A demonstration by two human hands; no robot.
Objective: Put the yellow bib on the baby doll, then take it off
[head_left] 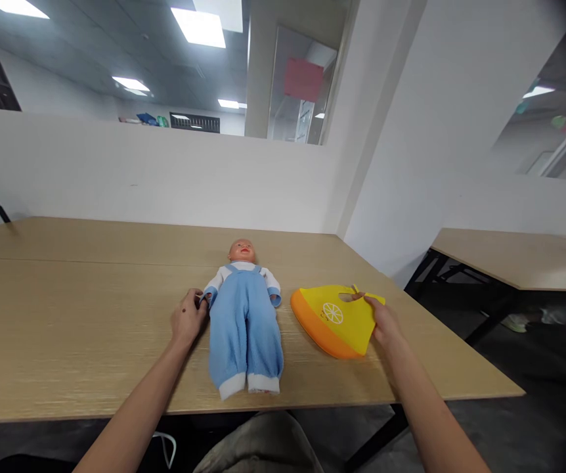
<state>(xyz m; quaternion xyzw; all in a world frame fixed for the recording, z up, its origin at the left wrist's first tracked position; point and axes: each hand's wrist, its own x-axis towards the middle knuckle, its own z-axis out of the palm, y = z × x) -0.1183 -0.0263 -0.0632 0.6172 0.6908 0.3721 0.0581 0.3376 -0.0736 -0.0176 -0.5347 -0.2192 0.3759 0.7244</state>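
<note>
Left hand (189, 320) curling at left-side sleeve (215, 281) of doll (246, 315), hold unclear; doll lying face-up on table (90, 315). Right hand (383, 320) pinching yellow-orange bib (335, 328), right of doll. Weak pinch risking bib slipping; sleeve tug risking doll sliding.

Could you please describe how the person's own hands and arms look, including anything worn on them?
Both forearms are bare, with no sleeves in view. The left hand and right hand wear no gloves, and no watch or bracelet shows. A small dark spot marks the left hand's back.
</note>
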